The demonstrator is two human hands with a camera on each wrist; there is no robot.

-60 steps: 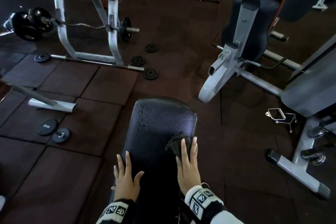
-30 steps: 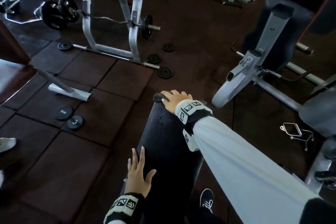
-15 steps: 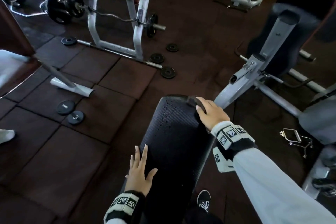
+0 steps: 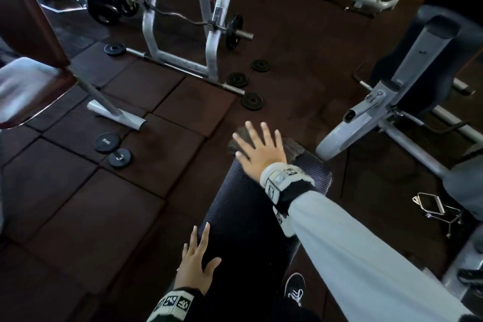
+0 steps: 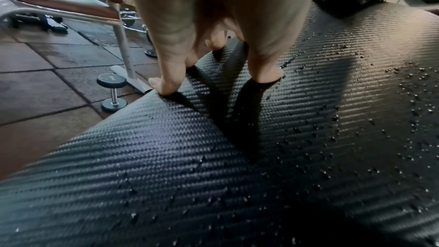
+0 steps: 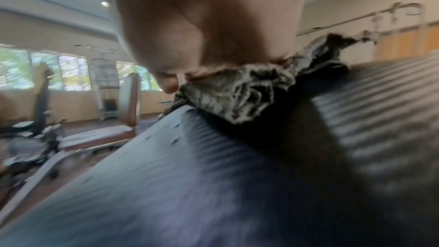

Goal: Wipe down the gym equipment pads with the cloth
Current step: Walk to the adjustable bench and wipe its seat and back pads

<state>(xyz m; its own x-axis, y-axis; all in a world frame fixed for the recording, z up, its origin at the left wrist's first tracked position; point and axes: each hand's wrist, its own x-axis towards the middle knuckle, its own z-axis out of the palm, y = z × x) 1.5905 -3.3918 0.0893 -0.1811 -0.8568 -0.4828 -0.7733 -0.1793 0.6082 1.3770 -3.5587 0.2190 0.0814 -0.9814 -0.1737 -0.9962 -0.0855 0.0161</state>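
Right hand (image 4: 257, 150) shifted from pad's upper-right corner to upper-left corner since half a second ago; cloth (image 4: 288, 149) carried along under palm. Fingers (image 4: 251, 129) spread flat, cloth pressed on far end of pad (image 4: 251, 217). Pad's long axis run from frame bottom toward centre. Left hand (image 4: 194, 266) laid flat, fingers spread, on lower-left edge. Unwiped length judged below right hand, toward wearer.

The right hand (image 6: 209, 35) presses down on a crumpled grey cloth (image 6: 249, 89) lying on the ribbed dark pad (image 6: 213, 185), near the pad's far edge. Beyond the pad stand blurred benches (image 6: 99, 134) and bright windows (image 6: 71, 70).
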